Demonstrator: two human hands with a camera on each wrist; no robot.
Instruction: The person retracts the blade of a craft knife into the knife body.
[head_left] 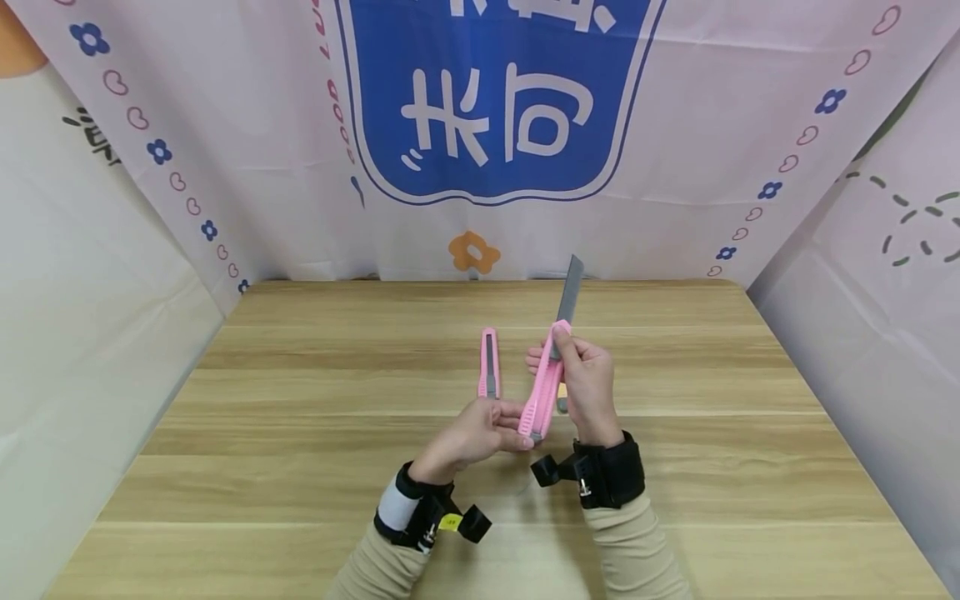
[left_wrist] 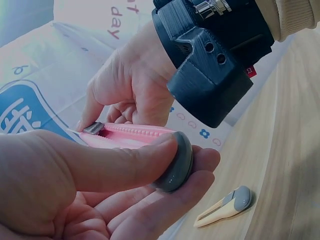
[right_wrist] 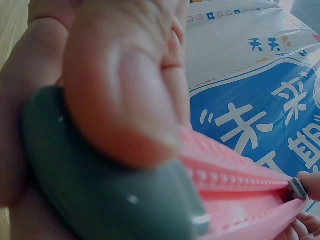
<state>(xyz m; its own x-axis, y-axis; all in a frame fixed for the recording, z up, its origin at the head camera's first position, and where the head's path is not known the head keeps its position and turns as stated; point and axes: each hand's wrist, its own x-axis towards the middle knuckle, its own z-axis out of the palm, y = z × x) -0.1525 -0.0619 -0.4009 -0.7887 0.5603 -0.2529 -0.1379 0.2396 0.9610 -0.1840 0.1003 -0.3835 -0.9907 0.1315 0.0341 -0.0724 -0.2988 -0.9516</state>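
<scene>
Both hands hold the pink utility knife (head_left: pixel 543 387) lengthwise away from the person: left hand (head_left: pixel 472 433) pinching its grey butt, right hand (head_left: pixel 585 379) gripping near the extended blade (head_left: pixel 570 292).

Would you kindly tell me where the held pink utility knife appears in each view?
Head: pink utility knife centre, between both hands.
Left wrist: centre-left, grey end cap under the thumb.
Right wrist: lower half, cap enlarged.
Shared landmark: blue banner.
</scene>
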